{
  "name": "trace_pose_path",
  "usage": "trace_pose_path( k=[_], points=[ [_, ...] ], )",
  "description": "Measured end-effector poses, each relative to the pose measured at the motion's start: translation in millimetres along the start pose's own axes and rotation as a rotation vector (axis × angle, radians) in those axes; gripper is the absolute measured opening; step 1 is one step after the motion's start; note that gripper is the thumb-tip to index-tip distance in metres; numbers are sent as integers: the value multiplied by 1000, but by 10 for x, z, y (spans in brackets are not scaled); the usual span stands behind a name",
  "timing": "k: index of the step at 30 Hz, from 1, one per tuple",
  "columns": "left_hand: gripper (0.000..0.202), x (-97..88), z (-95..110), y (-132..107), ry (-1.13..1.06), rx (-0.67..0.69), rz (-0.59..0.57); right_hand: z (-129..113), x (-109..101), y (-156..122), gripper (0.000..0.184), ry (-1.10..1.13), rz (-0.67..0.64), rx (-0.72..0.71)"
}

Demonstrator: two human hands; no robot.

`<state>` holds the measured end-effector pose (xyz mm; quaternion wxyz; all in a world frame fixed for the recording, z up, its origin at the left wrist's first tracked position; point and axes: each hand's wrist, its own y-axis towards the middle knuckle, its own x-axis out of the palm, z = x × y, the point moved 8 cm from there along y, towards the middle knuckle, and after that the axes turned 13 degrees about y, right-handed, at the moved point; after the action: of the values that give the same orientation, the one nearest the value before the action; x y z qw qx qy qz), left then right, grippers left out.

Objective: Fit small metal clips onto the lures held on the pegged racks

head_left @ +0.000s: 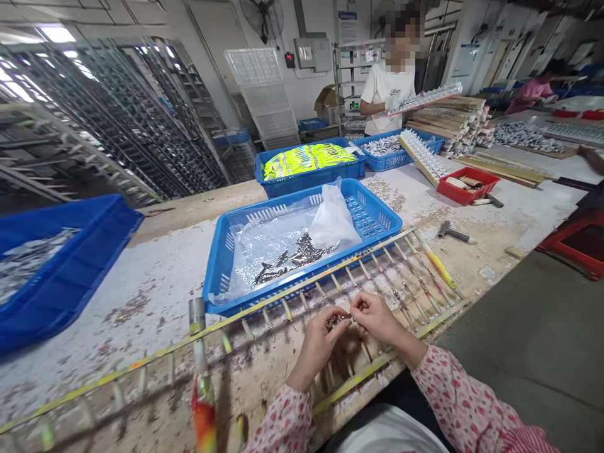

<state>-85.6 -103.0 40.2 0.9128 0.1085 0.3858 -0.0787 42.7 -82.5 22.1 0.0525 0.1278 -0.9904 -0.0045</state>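
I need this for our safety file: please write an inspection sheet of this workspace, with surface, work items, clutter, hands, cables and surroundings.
Surface: workbench, strewn with small flakes.
Work items: yellow-railed rack; blue tray holding dark pieces and white plastic bag.
Clutter: hammer and red tray on the workbench.
Hands: left hand curled around small shiny pieces; right hand beside it, fingers drawn together, grip unclear.
Cables: nothing seen on the workbench.
Surroundings: person in white shirt holding strip of white pieces; person in pink farther off.
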Motion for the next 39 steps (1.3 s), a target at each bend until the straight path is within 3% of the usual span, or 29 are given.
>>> trace_pose_path(
  k=[4, 8, 12, 16, 19, 22, 27, 29, 34, 39],
  points=[
    [15, -10, 90, -40, 267, 123, 4, 36, 88, 93, 7, 7, -71, 53],
    [18, -45, 125, -62, 295, 151, 30, -68, 131, 167, 3, -144, -97, -9],
    [26, -111, 73, -51, 241, 89, 82, -239, 195, 281, 7, -338, -157, -132],
    [26, -106, -74, -9, 185, -14, 124, -421, 200, 501, 14, -617, -49, -352],
    [25, -65, -184, 21, 167, -71, 153, -338, 311, 681, 20, -748, -130, -344],
    [26, -15, -264, 35, 166, -118, 157, -273, 334, 778, 18, -685, -174, -279],
    [27, 21, -257, 48, 124, -143, 157, -215, 239, 784, 18, -299, -195, -65],
    [27, 21, -222, 47, 102, -147, 166, -213, 224, 778, 18, -230, -198, -41],
    [28, 16, -114, 31, 71, -105, 167, -226, 221, 799, 16, -287, -165, -89],
    [30, -13, -153, 69, 88, -94, 111, -410, 194, 563, 18, -482, -95, -298]
  ],
)
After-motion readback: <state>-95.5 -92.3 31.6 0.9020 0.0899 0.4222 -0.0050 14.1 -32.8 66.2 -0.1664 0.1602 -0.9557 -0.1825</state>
